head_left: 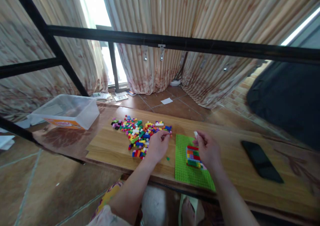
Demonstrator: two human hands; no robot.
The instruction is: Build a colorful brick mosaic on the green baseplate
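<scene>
A green baseplate point(181, 166) lies on the wooden board point(110, 146), with a block of coloured bricks point(193, 156) built on its middle. My right hand point(208, 149) hovers over the baseplate's far right part, fingers pinched on a small white brick point(195, 133). My left hand point(157, 145) rests at the right edge of a loose pile of coloured bricks point(138, 134), fingers curled into the pile; what they hold, if anything, is hidden. A single small green brick point(168, 158) lies between my left hand and the baseplate.
A clear plastic tub point(68, 111) stands at the far left of the table. A black phone point(261, 161) lies flat to the right. A black metal frame point(160, 41) crosses overhead. Curtains hang behind. A dark bag or cushion point(287, 99) sits at right.
</scene>
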